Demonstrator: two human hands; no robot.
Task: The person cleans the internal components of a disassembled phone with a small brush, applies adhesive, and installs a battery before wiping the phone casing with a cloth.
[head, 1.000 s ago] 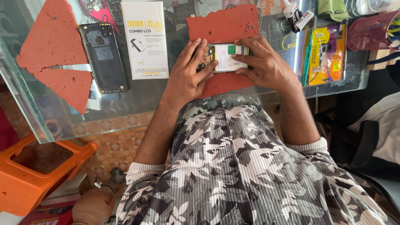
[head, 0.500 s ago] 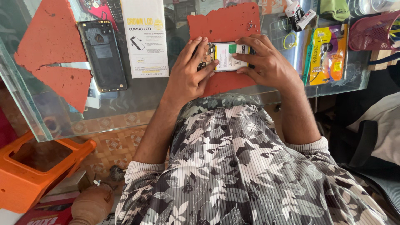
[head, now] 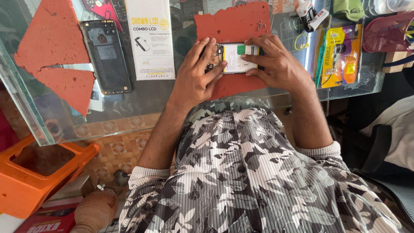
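An opened mobile phone (head: 236,58), its back off and a white battery with a green patch showing, lies on a red foam mat (head: 235,26) on the glass counter (head: 129,116). My left hand (head: 196,80) grips the phone's left end, fingers curled over the circuit board. From the right, my right hand (head: 276,64) holds the other end, its fingers lying across the battery. Tiny screws (head: 260,26) rest on the mat above the phone.
A black phone back cover (head: 105,56) lies at the left beside a white spare-part box (head: 149,39) and torn red foam pieces (head: 56,47). Yellow packaged goods (head: 340,56) and a pink basket (head: 388,30) stand at the right. An orange stool (head: 39,172) is below the counter.
Both hands stay on the phone; the fingers shifted only slightly. The view has edged a little.
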